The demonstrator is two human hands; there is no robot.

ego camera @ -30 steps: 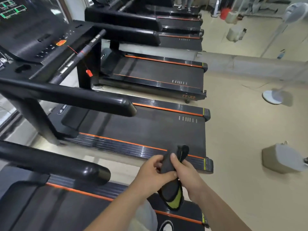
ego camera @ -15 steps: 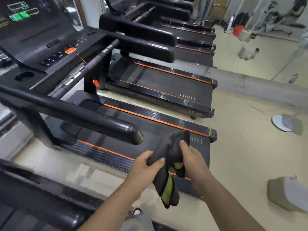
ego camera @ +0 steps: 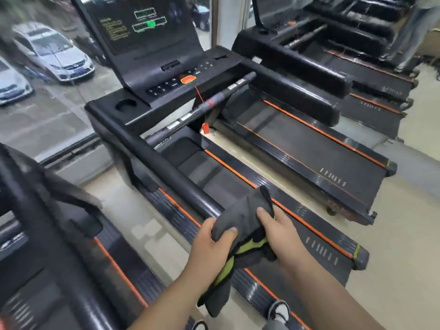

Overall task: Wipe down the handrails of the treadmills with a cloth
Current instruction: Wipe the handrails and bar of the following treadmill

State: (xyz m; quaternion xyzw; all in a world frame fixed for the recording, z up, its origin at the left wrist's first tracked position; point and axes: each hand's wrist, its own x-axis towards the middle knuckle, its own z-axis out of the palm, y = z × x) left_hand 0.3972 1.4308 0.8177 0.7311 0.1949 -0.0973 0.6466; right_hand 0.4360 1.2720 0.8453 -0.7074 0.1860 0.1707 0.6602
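A dark grey cloth [ego camera: 242, 217] with a yellow-green edge is bunched over the near end of a black treadmill handrail [ego camera: 166, 175]. My left hand [ego camera: 212, 244] grips the cloth's lower left part. My right hand [ego camera: 278, 232] holds its right side, fingers over the top. The cloth's tail hangs down between my forearms. The handrail runs up and left to the console [ego camera: 166, 75]. The same treadmill's far handrail [ego camera: 292, 91] lies beyond the belt.
More treadmills stand in a row to the right, and one more [ego camera: 47, 234] is close at the left. A red safety clip [ego camera: 205, 128] hangs from the console. A window with parked cars is at the upper left. Beige floor lies at the right.
The view has swung left and closer to the treadmill. Both hands carried the cloth up from mid-air onto the end of the handrail.
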